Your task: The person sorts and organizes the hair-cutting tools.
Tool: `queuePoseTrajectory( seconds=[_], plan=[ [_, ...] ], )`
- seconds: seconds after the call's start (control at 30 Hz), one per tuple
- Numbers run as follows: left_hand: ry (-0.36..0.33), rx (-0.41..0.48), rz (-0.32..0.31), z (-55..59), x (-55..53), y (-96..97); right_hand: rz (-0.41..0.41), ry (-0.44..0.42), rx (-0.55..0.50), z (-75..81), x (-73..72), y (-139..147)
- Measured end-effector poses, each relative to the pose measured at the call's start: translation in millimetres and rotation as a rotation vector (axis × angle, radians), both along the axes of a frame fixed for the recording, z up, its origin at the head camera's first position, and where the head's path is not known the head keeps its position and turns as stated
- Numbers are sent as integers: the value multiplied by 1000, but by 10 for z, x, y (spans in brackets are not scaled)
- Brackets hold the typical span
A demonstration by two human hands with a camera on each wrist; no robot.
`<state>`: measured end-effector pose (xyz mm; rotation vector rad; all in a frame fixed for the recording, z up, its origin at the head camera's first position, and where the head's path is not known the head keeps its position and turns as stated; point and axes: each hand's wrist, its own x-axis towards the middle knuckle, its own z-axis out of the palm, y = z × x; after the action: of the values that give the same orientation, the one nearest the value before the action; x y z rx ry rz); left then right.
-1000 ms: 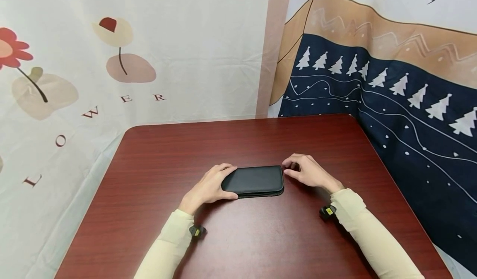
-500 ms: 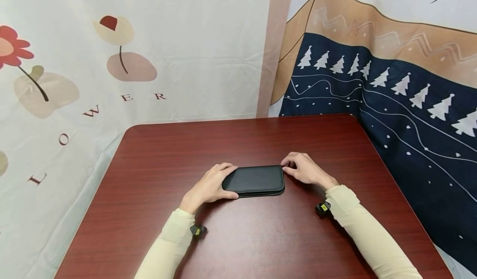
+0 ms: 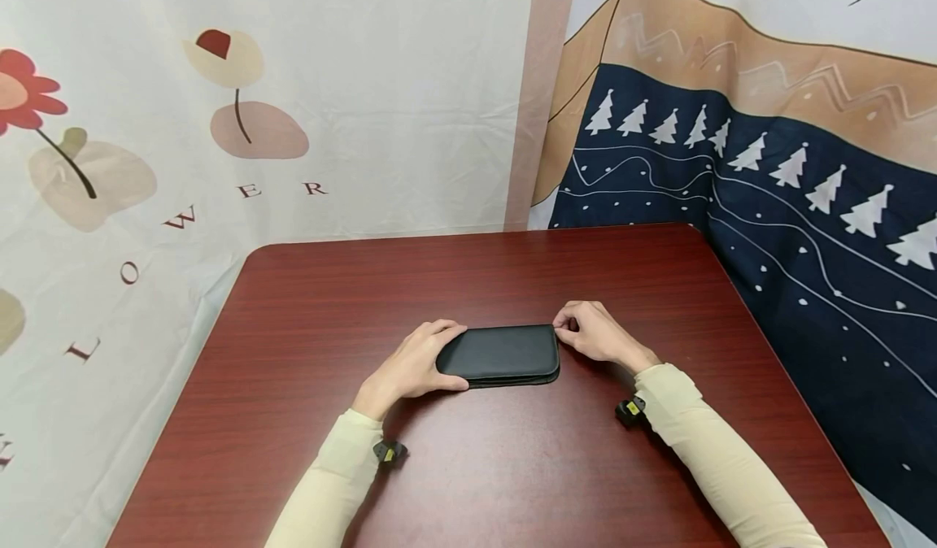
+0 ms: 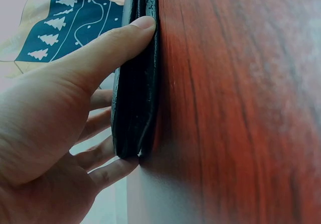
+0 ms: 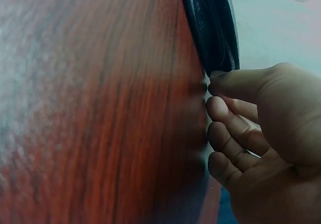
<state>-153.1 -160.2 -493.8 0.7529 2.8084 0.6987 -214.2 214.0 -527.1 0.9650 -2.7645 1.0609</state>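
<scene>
A black zip wallet (image 3: 499, 353) lies flat on the table, with its zipper (image 5: 223, 38) running along the edge in the right wrist view. My left hand (image 3: 411, 363) grips its left end: the thumb (image 4: 143, 24) presses the near edge and the fingers reach round the other side. At the right end, my right hand (image 3: 596, 332) pinches with thumb and index finger at the wallet's far corner, where the zipper ends. Fingertips hide whatever small part is between them. The other fingers (image 5: 223, 138) of that hand are curled beside the tabletop.
The reddish-brown wooden table (image 3: 329, 288) has rounded back corners. Behind it hangs a pale cloth (image 3: 410, 109) with flower prints, and at right a dark blue cloth (image 3: 791, 231) with white trees. Each wrist carries a small black camera (image 3: 390, 452).
My right hand has shifted slightly left to the wallet's corner, and its thumb and index fingertips have come together. My left hand and the wallet have stayed in place.
</scene>
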Motion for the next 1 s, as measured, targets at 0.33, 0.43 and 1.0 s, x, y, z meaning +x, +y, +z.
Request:
queuePoseTrajectory(
  seconds=[0.33, 0.43, 1.0],
  plan=[
    [15, -1, 4, 7, 1, -7, -21, -18, 93, 136, 76, -50],
    [56, 20, -15, -62, -31, -42, -5, -14, 102, 143, 86, -50],
    [93, 53, -31, -207, -94, -90, 6, 64, 87, 143, 247, 90]
  ],
)
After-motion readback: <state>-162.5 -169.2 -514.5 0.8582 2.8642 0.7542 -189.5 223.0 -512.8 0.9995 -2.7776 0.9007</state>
